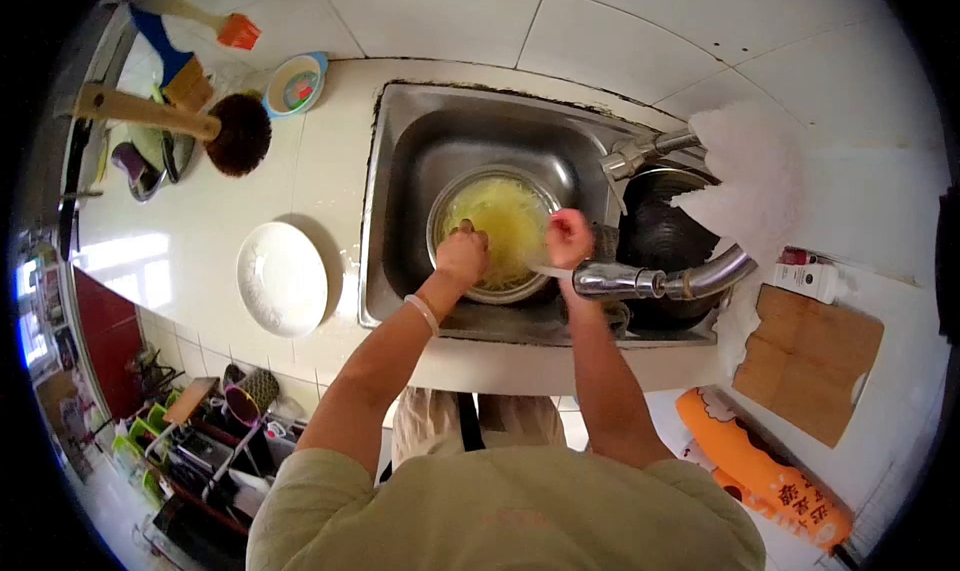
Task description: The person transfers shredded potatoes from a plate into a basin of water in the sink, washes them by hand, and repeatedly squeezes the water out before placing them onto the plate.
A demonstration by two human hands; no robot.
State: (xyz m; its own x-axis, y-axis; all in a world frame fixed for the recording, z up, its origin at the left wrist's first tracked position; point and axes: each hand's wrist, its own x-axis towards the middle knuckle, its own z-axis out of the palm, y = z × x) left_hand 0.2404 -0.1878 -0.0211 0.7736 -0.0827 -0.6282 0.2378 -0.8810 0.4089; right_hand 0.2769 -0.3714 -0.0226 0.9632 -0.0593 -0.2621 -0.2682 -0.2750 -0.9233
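A round metal bowl (437, 214) stands in the sink, holding pale yellow shreds, like shredded potato (512, 226), in yellowish water. My left hand (465, 254) is over the left part of the bowl, its fingers curled down into the shreds. At the bowl's right rim is my right hand (570, 239), slightly blurred, its fingers curled in; what they hold, if anything, is hidden. The faucet head (603, 280) reaches in from the right, close to my right wrist, with a pale stream of water at its mouth.
The steel sink (400, 121) has a second basin with a dark pan (660, 231). A white plate (283, 279) and a small blue-rimmed bowl (297, 84) are on the left counter. A round brush (238, 136) hangs at upper left. Cardboard (808, 361) lies at right.
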